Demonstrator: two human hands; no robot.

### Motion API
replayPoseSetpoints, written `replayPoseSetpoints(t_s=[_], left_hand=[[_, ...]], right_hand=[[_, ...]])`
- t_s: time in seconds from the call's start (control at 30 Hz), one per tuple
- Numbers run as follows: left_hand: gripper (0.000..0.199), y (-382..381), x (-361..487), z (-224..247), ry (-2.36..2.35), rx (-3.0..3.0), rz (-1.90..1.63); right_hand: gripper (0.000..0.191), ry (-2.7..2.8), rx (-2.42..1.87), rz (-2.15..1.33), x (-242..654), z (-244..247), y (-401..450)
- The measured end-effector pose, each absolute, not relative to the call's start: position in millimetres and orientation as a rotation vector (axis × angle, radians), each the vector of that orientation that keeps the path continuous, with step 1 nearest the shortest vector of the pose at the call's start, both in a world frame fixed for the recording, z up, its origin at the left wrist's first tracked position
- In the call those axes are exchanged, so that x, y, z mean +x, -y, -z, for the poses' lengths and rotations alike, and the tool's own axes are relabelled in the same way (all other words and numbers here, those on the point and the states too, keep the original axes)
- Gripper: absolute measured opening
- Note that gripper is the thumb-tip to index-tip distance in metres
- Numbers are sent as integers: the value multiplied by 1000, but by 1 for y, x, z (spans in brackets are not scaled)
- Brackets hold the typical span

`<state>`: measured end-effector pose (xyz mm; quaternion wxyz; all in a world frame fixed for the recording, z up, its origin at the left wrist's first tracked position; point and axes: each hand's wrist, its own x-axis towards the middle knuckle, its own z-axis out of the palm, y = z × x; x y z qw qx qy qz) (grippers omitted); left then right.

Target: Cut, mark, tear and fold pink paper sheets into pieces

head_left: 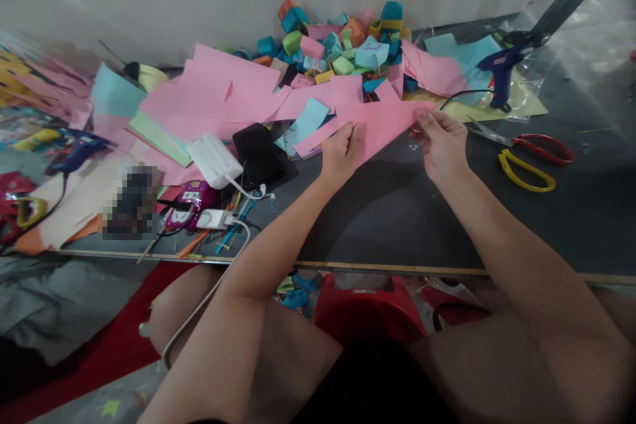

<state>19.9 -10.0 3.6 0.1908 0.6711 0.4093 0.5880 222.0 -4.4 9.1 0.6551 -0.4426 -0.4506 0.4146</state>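
A pink sheet of paper [380, 122] is stretched between my two hands above the dark table. It tapers to a point on the right. My left hand [342, 154] is closed on its left part, thumb on top. Pinched in my right hand [442, 139] is the narrow right corner. To the right of that hand lie scissors [534, 152] with one red and one yellow handle, blades apart. A blue glue gun [501, 73] rests behind them. More pink sheets [218, 93] are spread to the left of my left hand.
Small folded paper pieces [342, 46] in several colours are heaped against the wall. A white power bank [214, 159], a black phone [259, 154] and a white charger [214, 218] with a cable lie to the left. Another glue gun [79, 149] is further left. A red stool [368, 308] shows below the table edge.
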Motion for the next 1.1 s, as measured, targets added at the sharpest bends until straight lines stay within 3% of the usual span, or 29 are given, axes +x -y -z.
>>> replayPoseSetpoints(t_s=[1.1], left_hand=[[66, 10, 17, -1, -1110, 1915, -1613]], right_hand=[[34, 1002, -1002, -949, 229, -13, 1]])
